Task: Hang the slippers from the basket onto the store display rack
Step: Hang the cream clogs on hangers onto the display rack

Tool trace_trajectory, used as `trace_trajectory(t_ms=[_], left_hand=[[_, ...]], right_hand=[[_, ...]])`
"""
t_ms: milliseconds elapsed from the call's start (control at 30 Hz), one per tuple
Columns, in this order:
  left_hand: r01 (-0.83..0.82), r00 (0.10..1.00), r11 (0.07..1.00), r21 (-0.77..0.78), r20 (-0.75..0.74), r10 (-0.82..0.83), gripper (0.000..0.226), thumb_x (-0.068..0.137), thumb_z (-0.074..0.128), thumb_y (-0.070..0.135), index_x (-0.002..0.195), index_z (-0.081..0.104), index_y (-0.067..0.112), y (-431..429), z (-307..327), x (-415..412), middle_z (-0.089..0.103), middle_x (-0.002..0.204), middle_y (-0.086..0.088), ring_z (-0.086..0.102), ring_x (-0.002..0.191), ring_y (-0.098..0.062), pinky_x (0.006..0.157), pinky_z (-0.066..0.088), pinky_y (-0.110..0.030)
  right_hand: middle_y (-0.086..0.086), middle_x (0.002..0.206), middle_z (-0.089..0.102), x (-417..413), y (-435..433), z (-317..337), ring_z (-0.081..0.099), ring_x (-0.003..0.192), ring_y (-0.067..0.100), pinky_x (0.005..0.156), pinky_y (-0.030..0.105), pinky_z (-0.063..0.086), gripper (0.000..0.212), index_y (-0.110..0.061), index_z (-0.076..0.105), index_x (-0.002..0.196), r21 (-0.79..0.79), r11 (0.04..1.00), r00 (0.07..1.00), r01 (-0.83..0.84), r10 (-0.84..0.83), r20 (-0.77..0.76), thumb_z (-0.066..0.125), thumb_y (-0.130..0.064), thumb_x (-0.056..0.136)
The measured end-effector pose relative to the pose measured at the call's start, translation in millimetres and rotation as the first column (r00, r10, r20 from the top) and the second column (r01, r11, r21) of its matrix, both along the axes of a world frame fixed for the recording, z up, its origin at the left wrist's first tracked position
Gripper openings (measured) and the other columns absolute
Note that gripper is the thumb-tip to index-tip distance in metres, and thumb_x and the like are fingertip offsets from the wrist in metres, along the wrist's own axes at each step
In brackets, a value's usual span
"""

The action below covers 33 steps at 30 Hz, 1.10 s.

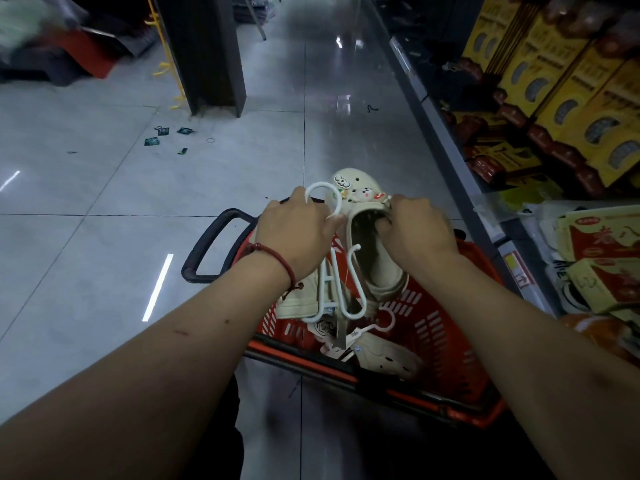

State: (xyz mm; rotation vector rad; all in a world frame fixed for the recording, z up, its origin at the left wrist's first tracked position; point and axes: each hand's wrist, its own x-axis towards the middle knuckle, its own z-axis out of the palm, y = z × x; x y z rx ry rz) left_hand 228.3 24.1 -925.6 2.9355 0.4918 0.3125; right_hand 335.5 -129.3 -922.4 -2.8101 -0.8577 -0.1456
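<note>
Slippers: cream clogs, none on a rack yet. A loose slipper (388, 356) lies at the near end of the basket, lower centre.
Basket (446, 327): red plastic with slotted walls, on the floor at lower centre-right. Its black handle (204, 242) is folded out to the left.
Hanger (329, 282): white plastic. Its prongs sit over the middle of the basket and its hook loop rises into the left hand.
Left hand (294, 230): centre of the frame, fingers curled round the hanger's hook loop. A red cord bracelet (277, 259) is on the wrist.
Right hand (415, 230): just right of centre, fingers hooked inside the held slipper's opening and gripping its upper.
Held slipper (367, 181): raised over the far end of the basket, toe pointing away, small charms on top, just beside the hook loop.
Floor (104, 185): glossy grey tiles. Green scraps (152, 142) lie left of centre.
Shelves (554, 98): along the right edge, stacked with yellow boxes.
Yellow hooks (162, 69): run down the edge of a dark column (204, 53) at upper left, well apart from both hands. I cannot tell whether this is the display rack.
Progress: looks like an early stage. One slipper is being paired with the hanger over the basket. Carrying it to the rack, hooking it on and emptying the basket all seem left to do.
</note>
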Motion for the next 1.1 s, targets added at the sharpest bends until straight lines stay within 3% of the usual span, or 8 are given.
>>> trace_trajectory(t_ms=[200,333,467,633,833,933,1000,1100], left_hand=[[-0.077,0.997,0.997,-0.007,-0.017,0.076,0.039,0.104,0.029,0.052,0.082,0.046,0.024,2.3,-3.3,1.2,0.042,0.094,-0.002,0.048,0.077,-0.024,0.080,0.037,-0.039],[-0.146,0.989,0.989,-0.023,-0.041,0.145,0.039,0.104,0.030,0.052,0.082,0.046,0.025,9.1,-5.4,-0.5,0.042,0.094,-0.003,0.046,0.075,-0.025,0.077,0.032,-0.037],[-0.140,0.989,0.989,-0.037,-0.046,0.139,0.040,0.103,0.029,0.053,0.085,0.048,0.023,9.1,-4.0,-1.0,0.041,0.096,-0.004,0.045,0.075,-0.026,0.078,0.032,-0.038],[-0.188,0.982,0.979,-0.080,-0.022,0.187,0.041,0.102,0.030,0.049,0.079,0.053,0.024,23.1,-7.8,0.7,0.055,0.098,-0.008,0.055,0.098,-0.030,0.078,0.031,-0.040],[-0.324,0.945,0.923,-0.206,-0.021,0.327,0.053,0.102,0.030,0.054,0.063,0.046,0.022,48.1,0.6,-5.2,0.054,0.096,-0.011,0.054,0.096,-0.032,0.083,0.034,-0.040],[-0.355,0.931,0.914,-0.196,0.010,0.364,0.054,0.100,0.031,0.059,0.068,0.055,0.022,57.6,-1.4,-8.2,0.059,0.101,-0.012,0.056,0.101,-0.034,0.087,0.036,-0.042],[-0.370,0.925,0.911,-0.179,0.023,0.380,0.054,0.101,0.031,0.059,0.072,0.058,0.023,62.5,-2.6,-11.1,0.060,0.103,-0.012,0.056,0.105,-0.034,0.087,0.035,-0.042],[-0.374,0.924,0.918,-0.132,0.031,0.381,0.053,0.101,0.031,0.059,0.074,0.059,0.024,65.1,-0.6,-16.8,0.058,0.107,-0.012,0.055,0.098,-0.034,0.090,0.036,-0.043]], right_hand=[[0.012,0.092,0.063,-4.6,0.7,3.3,0.060,0.076,0.033,0.061,0.033,0.042,0.020,-0.010,0.054,0.105,-0.033,0.998,0.997,-0.052,0.054,0.052,0.049,-0.028,0.098],[0.010,0.100,0.063,-12.9,2.3,4.0,0.064,0.082,0.034,0.066,0.038,0.049,0.020,-0.011,0.054,0.110,-0.055,0.983,0.976,-0.176,0.181,0.118,0.047,-0.026,0.099],[0.008,0.106,0.062,-20.8,2.8,-1.2,0.064,0.083,0.033,0.064,0.036,0.044,0.019,-0.015,0.051,0.115,-0.133,0.958,0.951,-0.252,0.271,0.151,0.044,-0.026,0.100],[0.009,0.113,0.060,-25.8,-1.5,-7.8,0.064,0.084,0.039,0.060,0.036,0.035,0.022,-0.013,0.051,0.119,-0.217,0.922,0.916,-0.322,0.361,0.175,0.044,-0.024,0.101],[0.009,0.100,0.060,-30.6,-6.2,-13.2,0.058,0.057,0.038,0.047,0.035,0.033,0.026,-0.010,0.057,0.116,-0.189,0.893,0.871,-0.408,0.443,0.212,0.055,-0.023,0.093],[0.010,0.092,0.059,-32.0,-8.4,-16.0,0.052,0.047,0.035,0.039,0.033,0.035,0.028,-0.006,0.060,0.113,-0.170,0.876,0.848,-0.451,0.480,0.224,0.063,-0.019,0.088],[0.009,0.098,0.058,-30.8,-7.0,-18.2,0.057,0.055,0.036,0.043,0.035,0.038,0.035,-0.008,0.055,0.125,-0.172,0.878,0.860,-0.447,0.475,0.188,0.058,-0.021,0.092],[0.003,0.114,0.056,-30.8,-1.8,-19.4,0.064,0.084,0.031,0.064,0.040,0.050,0.038,-0.021,0.042,0.136,-0.185,0.878,0.892,-0.442,0.452,0.015,0.046,-0.030,0.100]])
